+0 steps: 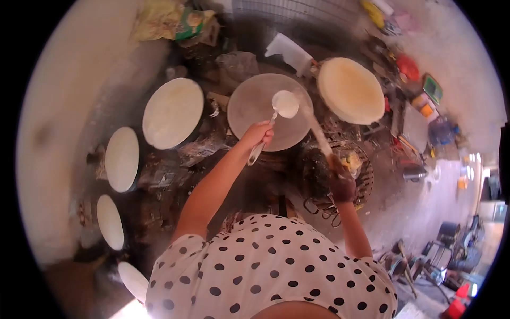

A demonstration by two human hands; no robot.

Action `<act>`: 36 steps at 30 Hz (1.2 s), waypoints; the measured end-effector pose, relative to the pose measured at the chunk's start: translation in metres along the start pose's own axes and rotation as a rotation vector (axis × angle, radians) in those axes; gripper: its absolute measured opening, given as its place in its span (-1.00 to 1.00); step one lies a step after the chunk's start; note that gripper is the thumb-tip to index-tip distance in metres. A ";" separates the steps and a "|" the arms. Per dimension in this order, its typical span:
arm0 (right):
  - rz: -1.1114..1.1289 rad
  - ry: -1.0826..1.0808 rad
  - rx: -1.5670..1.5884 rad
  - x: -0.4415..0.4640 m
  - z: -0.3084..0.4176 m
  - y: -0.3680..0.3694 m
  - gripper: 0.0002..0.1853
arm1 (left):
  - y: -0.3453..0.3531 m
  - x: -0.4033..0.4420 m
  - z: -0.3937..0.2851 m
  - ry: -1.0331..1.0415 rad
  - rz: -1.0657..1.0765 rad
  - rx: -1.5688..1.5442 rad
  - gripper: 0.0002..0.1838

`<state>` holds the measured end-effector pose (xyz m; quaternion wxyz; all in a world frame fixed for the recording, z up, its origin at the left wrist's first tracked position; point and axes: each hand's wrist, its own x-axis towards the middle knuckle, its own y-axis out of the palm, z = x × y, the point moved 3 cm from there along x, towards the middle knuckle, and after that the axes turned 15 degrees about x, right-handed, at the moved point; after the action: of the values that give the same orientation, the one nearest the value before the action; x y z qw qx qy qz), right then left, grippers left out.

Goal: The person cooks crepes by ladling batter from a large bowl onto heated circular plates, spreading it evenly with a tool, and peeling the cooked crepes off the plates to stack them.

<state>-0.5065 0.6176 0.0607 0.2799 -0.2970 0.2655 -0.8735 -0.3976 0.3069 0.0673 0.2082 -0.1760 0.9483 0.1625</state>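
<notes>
My left hand (pixel 258 134) is closed round the handle of a ladle (pixel 286 104), whose bowl holds something white over a round grey griddle (pixel 249 109). My right hand (pixel 342 183), in a dark glove, grips a long pale wooden tool (pixel 317 130). The far end of that tool reaches over the griddle's right side and is blurred. Right of the griddle lies a round stack of thin flatbreads (pixel 350 90). On the left, a pale round sheet (pixel 173 113) covers another round plate.
More pale rounds (pixel 122 159) curve down the left side. A wire basket (pixel 364 175) with yellowish scraps stands under my right hand. A yellow and green bag (pixel 170 21) lies at the upper left. Pots and utensils (pixel 449 231) crowd the lower right.
</notes>
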 end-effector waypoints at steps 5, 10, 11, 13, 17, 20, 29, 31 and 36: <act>0.107 0.305 -0.167 0.052 -0.039 -0.002 -0.56 | 0.037 0.116 -0.038 -0.096 -0.080 0.140 -0.84; -0.135 0.481 0.012 0.039 -0.039 0.069 -0.57 | 0.010 0.147 -0.044 -0.006 -0.225 0.451 -0.53; -0.028 0.631 -0.057 0.043 -0.039 0.094 -0.55 | 0.005 0.147 -0.052 -0.016 -0.228 0.529 -0.48; -0.060 0.486 0.025 0.061 -0.071 0.165 -0.51 | -0.010 0.141 -0.063 -0.026 -0.224 0.605 -0.43; -0.246 0.665 0.546 0.114 -0.019 0.166 -0.52 | -0.048 0.081 -0.081 0.183 -0.372 0.572 -0.46; -0.502 0.683 0.552 0.067 -0.011 0.180 -0.51 | -0.063 0.010 -0.111 0.356 -0.434 0.476 -0.46; -0.360 0.714 0.788 0.079 -0.067 0.230 -0.50 | -0.148 -0.066 -0.041 0.077 -0.141 0.133 -0.52; -0.430 0.770 0.633 0.061 -0.044 0.214 -0.51 | -0.162 -0.090 -0.035 0.071 -0.125 0.115 -0.51; -0.238 0.842 0.294 0.107 0.001 0.212 -0.49 | -0.178 -0.118 -0.021 0.073 -0.175 0.020 -0.58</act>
<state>-0.5071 0.3992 -0.0329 0.0848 0.0980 0.1934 -0.9725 -0.2324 0.1732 0.0970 0.1887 -0.2619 0.9378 0.1276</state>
